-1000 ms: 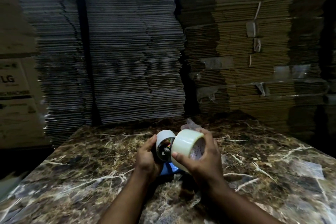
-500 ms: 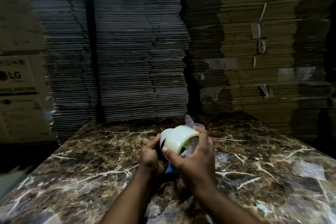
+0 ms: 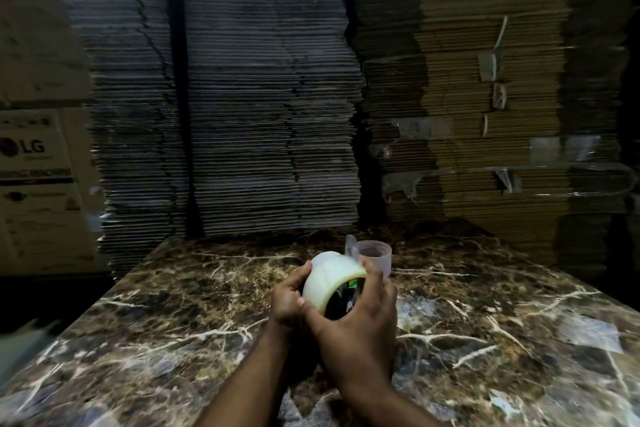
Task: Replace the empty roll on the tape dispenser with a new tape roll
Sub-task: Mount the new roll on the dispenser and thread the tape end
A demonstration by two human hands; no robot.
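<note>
Tape roll [image 3: 329, 282] is pinched by right-hand fingers [image 3: 308, 307]; left hand [image 3: 285, 298] probably grips the hidden dispenser. Pushed crooked, it could jam or slip onto the bench [image 3: 173, 315].

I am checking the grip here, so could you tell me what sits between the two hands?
In the head view, the new tape roll sits between the left hand and right hand.

Brown marble table [image 3: 173, 340] bears a translucent cup [image 3: 375, 258].
</note>
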